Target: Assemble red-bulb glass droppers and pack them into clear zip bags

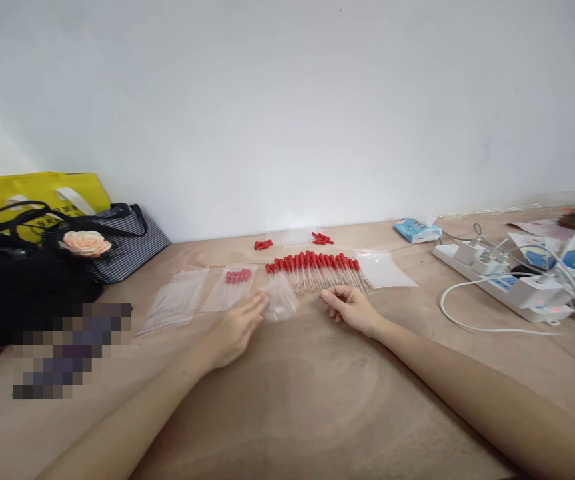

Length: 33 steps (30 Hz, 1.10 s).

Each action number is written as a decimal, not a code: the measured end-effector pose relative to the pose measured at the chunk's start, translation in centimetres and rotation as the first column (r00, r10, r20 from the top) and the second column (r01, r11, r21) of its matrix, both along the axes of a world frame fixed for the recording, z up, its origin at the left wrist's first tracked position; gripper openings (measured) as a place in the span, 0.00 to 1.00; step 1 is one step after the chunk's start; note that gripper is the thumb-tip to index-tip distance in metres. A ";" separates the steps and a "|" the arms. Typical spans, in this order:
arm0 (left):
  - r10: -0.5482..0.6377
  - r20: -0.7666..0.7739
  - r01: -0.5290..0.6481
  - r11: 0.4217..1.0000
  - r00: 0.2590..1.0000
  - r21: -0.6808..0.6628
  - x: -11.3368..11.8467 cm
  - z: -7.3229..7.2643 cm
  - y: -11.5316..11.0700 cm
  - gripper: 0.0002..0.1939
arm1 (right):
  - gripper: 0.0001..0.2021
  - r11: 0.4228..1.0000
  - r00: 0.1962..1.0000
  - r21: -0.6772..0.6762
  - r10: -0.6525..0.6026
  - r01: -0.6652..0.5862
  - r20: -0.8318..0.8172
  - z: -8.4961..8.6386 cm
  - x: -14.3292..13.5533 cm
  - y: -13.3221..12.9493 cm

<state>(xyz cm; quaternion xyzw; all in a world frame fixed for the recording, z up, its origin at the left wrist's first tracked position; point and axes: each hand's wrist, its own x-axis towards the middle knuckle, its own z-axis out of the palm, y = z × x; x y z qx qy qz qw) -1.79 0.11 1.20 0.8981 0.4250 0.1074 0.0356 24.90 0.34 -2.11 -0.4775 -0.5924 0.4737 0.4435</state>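
My left hand has its fingers together at the left edge of a clear plastic bag, which looks tilted and slightly blurred. My right hand is curled just in front of a row of red-capped clear droppers; whether anything small is between its fingertips is hard to tell. Left of the row, a clear bag with several red-capped droppers lies flat. Farther left are flat clear zip bags. A stack of clear bags lies right of the row.
Small piles of loose red caps and clear tubes lie near the wall. A power strip with white cables and a blue tissue pack are at right. Bags and a pixelated object are at left.
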 end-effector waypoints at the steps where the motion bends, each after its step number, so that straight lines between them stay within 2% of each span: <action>1: -0.075 -0.007 0.074 0.995 0.997 -0.073 1.1 -0.2 -0.7 0.23 | 0.18 1.000 1.000 0.004 -0.002 0.002 -0.009 0.1 0.1 -0.1; 4: -0.145 0.019 0.146 0.974 0.989 -0.174 2.7 -0.7 -1.7 0.23 | 0.18 0.996 0.998 0.074 0.038 -0.041 0.050 0.3 0.3 -0.2; 9: -0.134 0.031 0.138 0.970 0.990 -0.198 2.5 -0.7 -1.6 0.24 | 0.15 0.957 0.953 0.256 0.054 -0.134 0.299 0.1 0.3 -0.7; 14: -0.150 -0.022 0.142 0.968 0.988 -0.209 2.4 -0.5 -1.6 0.26 | 0.12 0.909 0.906 0.346 0.075 -0.234 0.417 0.5 0.0 -1.4; 16: -0.155 -0.044 0.143 0.968 0.987 -0.207 2.4 -0.6 -1.6 0.27 | 0.13 0.856 0.878 0.426 0.062 -0.292 0.475 0.8 0.0 -1.6; 18: -0.163 -0.046 0.150 0.967 0.986 -0.204 2.4 -0.6 -1.6 0.27 | 0.15 0.775 0.835 0.489 0.088 -0.400 0.543 1.1 0.1 -1.7; 20: -0.164 -0.044 0.151 0.967 0.986 -0.206 2.4 -0.6 -1.5 0.27 | 0.16 0.702 0.788 0.486 0.174 -0.520 0.591 1.2 0.1 -1.8; 22: -0.155 -0.041 0.143 0.967 0.987 -0.212 2.5 -0.5 -1.5 0.27 | 0.19 0.663 0.741 0.436 0.277 -0.609 0.612 1.2 0.2 -1.8; 26: -0.130 0.018 0.130 0.963 0.991 -0.237 2.3 -0.2 -1.5 0.24 | 0.24 0.676 0.708 0.343 0.382 -0.652 0.594 1.1 0.5 -1.7; 29: -0.111 0.078 0.127 0.961 0.991 -0.247 1.8 -0.2 -1.5 0.23 | 0.21 0.711 0.739 0.295 0.457 -0.638 0.496 1.4 0.9 -1.5; 33: -0.141 0.083 0.158 0.957 0.986 -0.242 1.1 -0.3 -1.5 0.24 | 0.16 0.755 0.770 0.211 0.536 -0.621 0.346 1.8 1.3 -1.2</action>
